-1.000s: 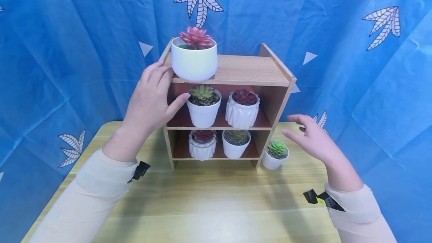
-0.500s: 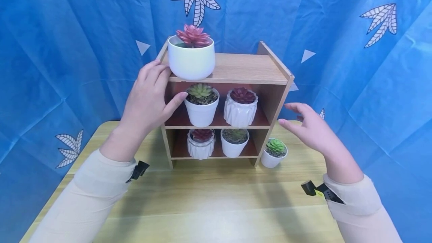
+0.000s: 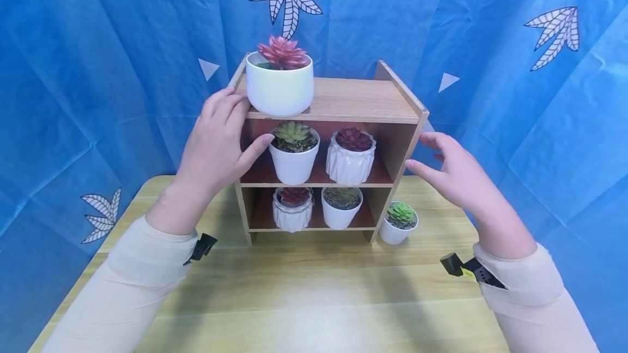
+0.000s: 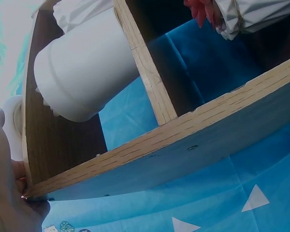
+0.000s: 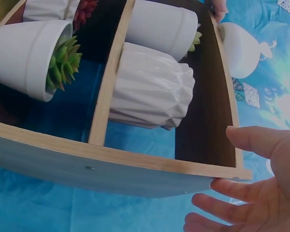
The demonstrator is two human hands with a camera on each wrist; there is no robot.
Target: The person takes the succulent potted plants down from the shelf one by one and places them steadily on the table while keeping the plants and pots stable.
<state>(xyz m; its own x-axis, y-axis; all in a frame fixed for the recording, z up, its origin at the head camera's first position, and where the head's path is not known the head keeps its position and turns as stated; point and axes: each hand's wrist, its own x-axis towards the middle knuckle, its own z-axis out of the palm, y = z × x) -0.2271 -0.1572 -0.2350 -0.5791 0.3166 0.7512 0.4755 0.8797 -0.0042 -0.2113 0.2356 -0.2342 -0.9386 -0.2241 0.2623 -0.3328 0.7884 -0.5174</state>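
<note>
A small wooden shelf (image 3: 399, 151) holds potted succulents on its tiers. My left hand (image 3: 211, 138) grips its upper left corner, the thumb in front; the left wrist view shows fingers (image 4: 37, 208) about that corner. Beside the upper right side of the shelf is my right hand (image 3: 456, 170), thumb and fingers spread, holding nothing. In the right wrist view its thumb (image 5: 253, 140) and fingers lie close around the corner; contact is unclear. A white pot with a pink succulent (image 3: 279, 86) stands on the top board, near the left hand.
The middle tier carries a green succulent pot (image 3: 294, 162) and a ribbed dark-red succulent pot (image 3: 350, 162). Below stand a ribbed pot (image 3: 293, 217) and a plain pot (image 3: 339, 215). Right of the shelf, a bright-green succulent pot (image 3: 398, 227) sits on the wooden table (image 3: 314, 293). Blue curtain (image 3: 147, 42) hangs behind.
My right hand has risen and drawn in beside the shelf's upper right side. The left hand stays at the left corner. The view has shifted slightly; the pots keep their places.
</note>
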